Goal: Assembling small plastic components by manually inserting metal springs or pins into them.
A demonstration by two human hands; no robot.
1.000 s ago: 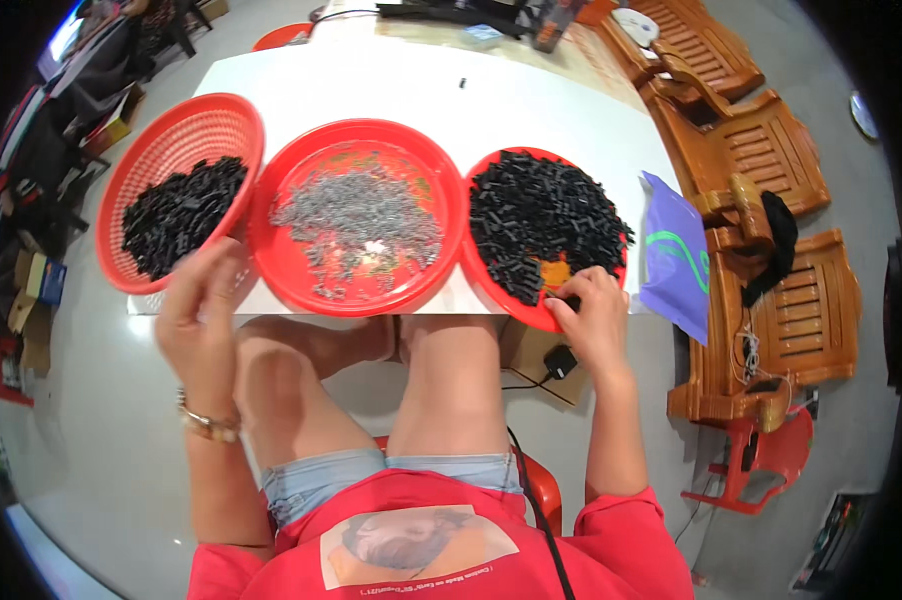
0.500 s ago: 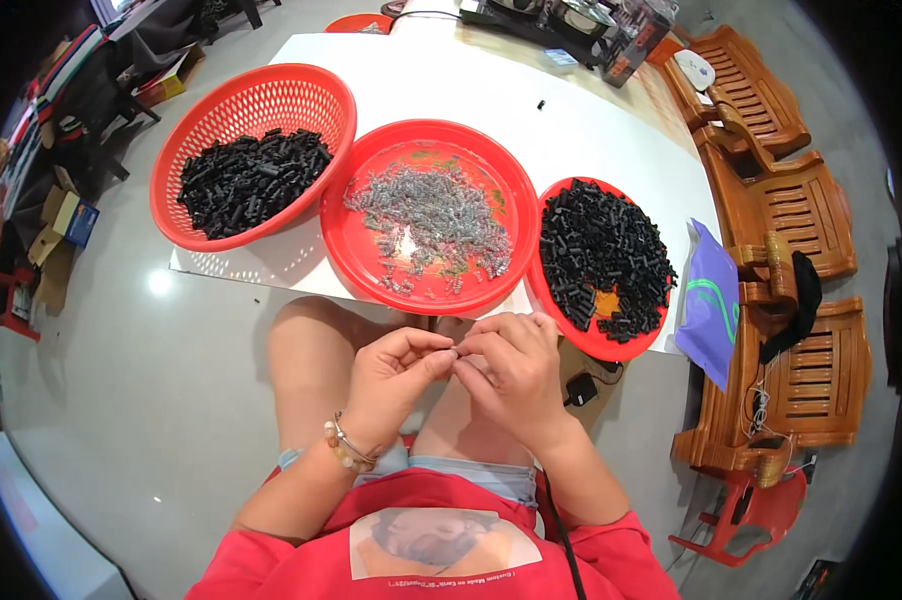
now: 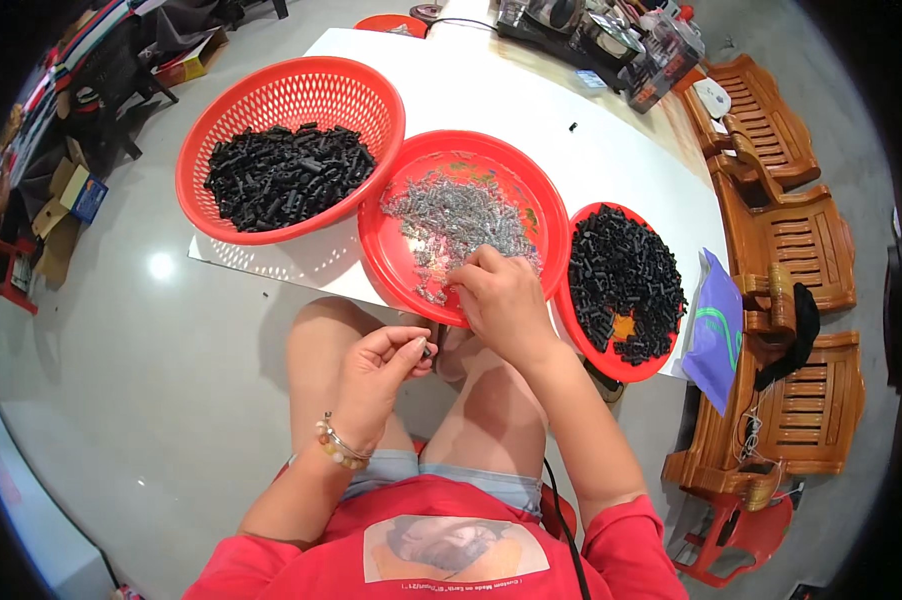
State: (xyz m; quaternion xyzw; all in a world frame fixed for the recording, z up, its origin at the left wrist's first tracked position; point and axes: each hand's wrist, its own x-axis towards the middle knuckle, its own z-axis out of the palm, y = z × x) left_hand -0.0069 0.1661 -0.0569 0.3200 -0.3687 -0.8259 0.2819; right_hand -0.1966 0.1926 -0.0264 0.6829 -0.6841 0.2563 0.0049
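Note:
My left hand (image 3: 379,372) is closed in a pinch above my lap, with a small black piece (image 3: 427,351) showing at its fingertips. Reaching forward, my right hand (image 3: 503,305) dips its fingertips to the near side of the heap of small silvery metal parts (image 3: 463,215), which look like little springs. Its fingers are pressed together, and whatever is between them is hidden. The heap lies in a round red tray (image 3: 376,250). Left of it, a red perforated basket (image 3: 386,110) holds many short black tubes (image 3: 286,178). Smaller black pieces (image 3: 626,275) fill a red oval tray (image 3: 611,365) on the right.
All three containers stand along the near edge of the white tabletop (image 3: 611,165). A purple packet (image 3: 713,335) lies beside the right tray. One loose black piece (image 3: 573,127) sits farther back. Wooden chairs (image 3: 791,345) line the right side; a black cable (image 3: 566,530) hangs over my lap.
My hands were together at the fingertips and are now apart. The right one has moved forward to the metal parts; the left stays over my lap. The whole view has shifted slightly.

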